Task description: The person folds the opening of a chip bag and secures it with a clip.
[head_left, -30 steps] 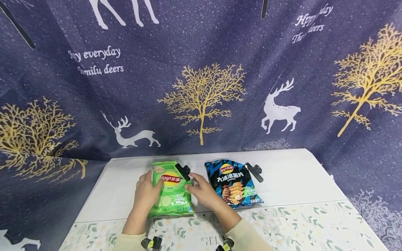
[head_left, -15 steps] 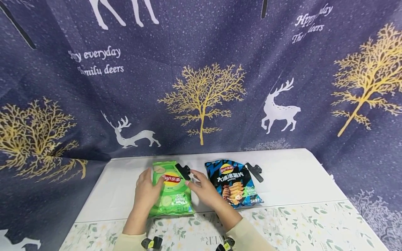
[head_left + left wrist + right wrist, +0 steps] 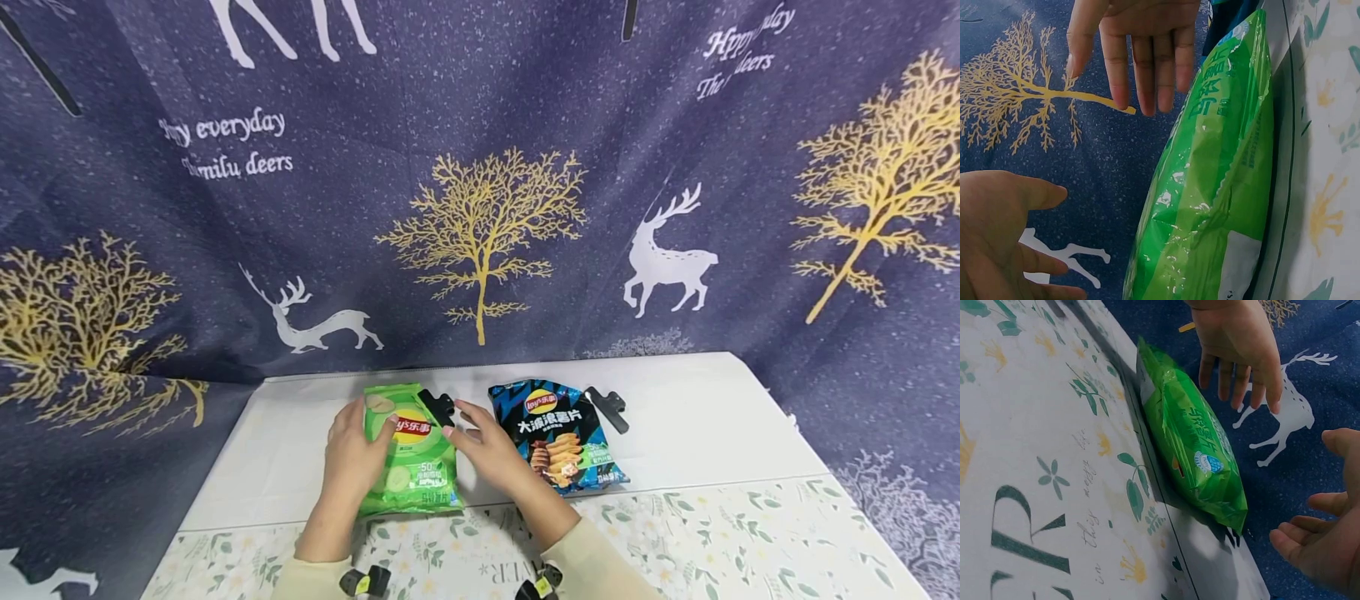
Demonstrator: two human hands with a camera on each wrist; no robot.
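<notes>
A green bag of potato chips lies flat on the table, with a black clip at its upper right corner. My left hand is over the bag's left side, fingers loosely spread. On the other side, my right hand has its thumb and forefinger near the clip and the bag's right edge. In the left wrist view, a gap shows between my left hand and the green bag. The right wrist view shows my right hand apart from it too. Neither hand grips anything.
A blue and black bag of potato chips lies to the right, a second black clip at its upper right. The tabletop is white at the back and floral at the front. A dark blue patterned cloth hangs behind.
My right thumb has moved up slightly toward the clip, away from the green bag's middle edge. My left hand has hardly moved, and both bags lie where they were.
</notes>
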